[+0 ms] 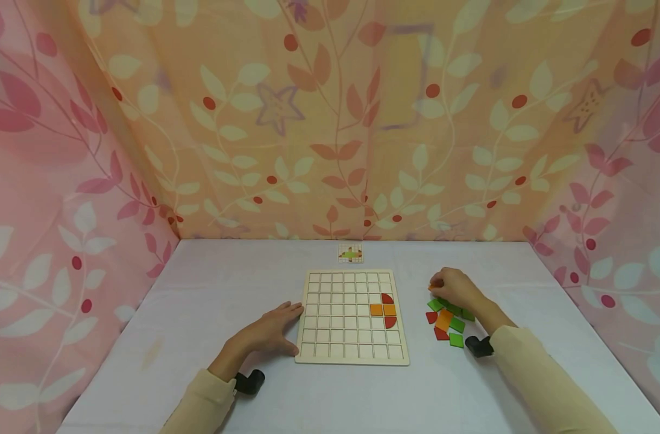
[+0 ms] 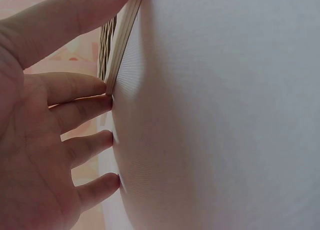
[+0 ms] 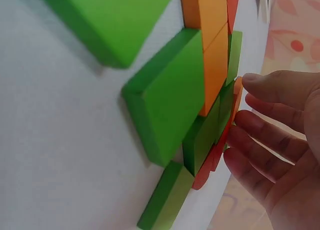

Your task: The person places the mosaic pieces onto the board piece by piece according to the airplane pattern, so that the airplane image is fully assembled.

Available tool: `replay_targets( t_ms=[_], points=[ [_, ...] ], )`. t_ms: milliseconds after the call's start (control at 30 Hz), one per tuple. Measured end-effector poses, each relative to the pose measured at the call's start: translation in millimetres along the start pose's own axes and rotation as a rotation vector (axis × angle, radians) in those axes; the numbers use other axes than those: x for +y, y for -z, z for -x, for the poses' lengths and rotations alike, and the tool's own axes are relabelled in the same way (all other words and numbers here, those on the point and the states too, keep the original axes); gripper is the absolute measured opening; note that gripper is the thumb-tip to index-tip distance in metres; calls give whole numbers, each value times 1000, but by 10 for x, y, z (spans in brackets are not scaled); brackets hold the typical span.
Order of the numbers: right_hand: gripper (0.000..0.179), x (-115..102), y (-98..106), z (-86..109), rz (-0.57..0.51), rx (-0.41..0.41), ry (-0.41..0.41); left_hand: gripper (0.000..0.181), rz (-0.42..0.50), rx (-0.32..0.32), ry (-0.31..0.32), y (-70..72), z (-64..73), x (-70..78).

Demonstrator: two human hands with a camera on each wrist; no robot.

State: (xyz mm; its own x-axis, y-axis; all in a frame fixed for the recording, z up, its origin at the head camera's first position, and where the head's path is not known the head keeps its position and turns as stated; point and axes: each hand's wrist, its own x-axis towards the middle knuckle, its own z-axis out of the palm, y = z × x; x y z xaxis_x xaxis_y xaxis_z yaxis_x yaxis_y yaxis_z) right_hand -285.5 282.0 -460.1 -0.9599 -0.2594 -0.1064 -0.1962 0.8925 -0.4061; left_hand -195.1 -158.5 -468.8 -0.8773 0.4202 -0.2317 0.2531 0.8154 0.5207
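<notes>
A wooden grid board (image 1: 340, 331) lies flat on the table. My left hand (image 1: 272, 330) rests at its left edge, fingers fairly straight; in the left wrist view the thumb and fingertips touch the board's edge (image 2: 122, 44). Near the board's right side sit two orange squares (image 1: 383, 310), with a red quarter-circle (image 1: 387, 298) above and another red quarter-circle (image 1: 390, 323) below. At the far end of a loose tile pile, my right hand (image 1: 458, 287) pinches a small orange tile (image 1: 432, 287). Its thumb and fingers bracket orange in the right wrist view.
Several green tiles (image 1: 457, 340), red tiles (image 1: 440, 334) and orange tiles (image 1: 444, 319) lie right of the board, partly under the right hand. A small pattern card (image 1: 350, 253) is behind the board. Patterned curtains (image 1: 335, 120) enclose the table's back and sides.
</notes>
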Motion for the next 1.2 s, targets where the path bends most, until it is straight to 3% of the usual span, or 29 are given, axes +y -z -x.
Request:
replay_targets(
  t_ms=[500, 1200],
  points=[
    [24, -98, -14, -27, 20, -13, -28, 92, -4, -2, 9, -3, -4, 5],
    [27, -75, -26, -43, 38, -17, -26, 91, -7, 5, 8, -17, -8, -7]
  ],
)
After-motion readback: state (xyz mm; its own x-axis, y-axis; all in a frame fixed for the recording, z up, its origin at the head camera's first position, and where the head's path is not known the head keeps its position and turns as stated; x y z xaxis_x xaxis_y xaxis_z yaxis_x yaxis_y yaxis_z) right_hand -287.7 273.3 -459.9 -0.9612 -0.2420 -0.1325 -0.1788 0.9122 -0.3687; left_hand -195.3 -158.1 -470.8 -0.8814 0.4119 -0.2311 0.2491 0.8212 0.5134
